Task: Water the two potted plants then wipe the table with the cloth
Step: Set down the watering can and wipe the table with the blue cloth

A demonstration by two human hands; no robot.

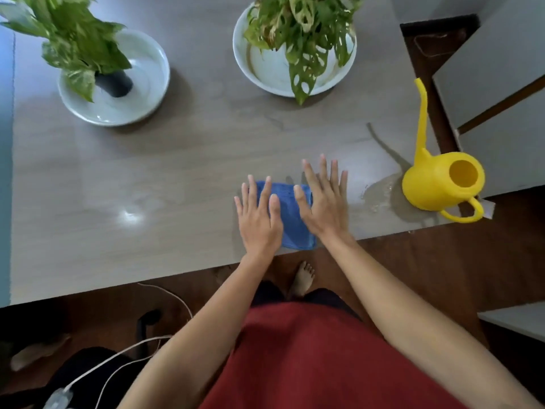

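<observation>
- Left hand (pixel 259 219) and right hand (pixel 324 205): both flat, fingers spread, palms pressing the blue cloth (pixel 290 219); nothing clenched.
- Cloth: folded, lying on the table (pixel 147 178) near its front edge.
- Handling, as judged: soft, light, likely to bunch; flat palm pressure suits it better than pinching.
- Puddle (pixel 380 193): right of cloth, beside the yellow watering can (pixel 442 181).
- Two potted plants (pixel 298 33): well beyond the cloth, in white dishes.

On the tabletop (pixel 147 172), two potted plants stand at the far side, each in a dish: one far left (pixel 85 51), one right of centre (pixel 303 33). The cloth (pixel 290 214) lies near the front edge under both flat hands, left (pixel 259 219), right (pixel 326 208). The watering can (pixel 439 181) stands at the right edge, a puddle (pixel 380 193) between it and the cloth
</observation>
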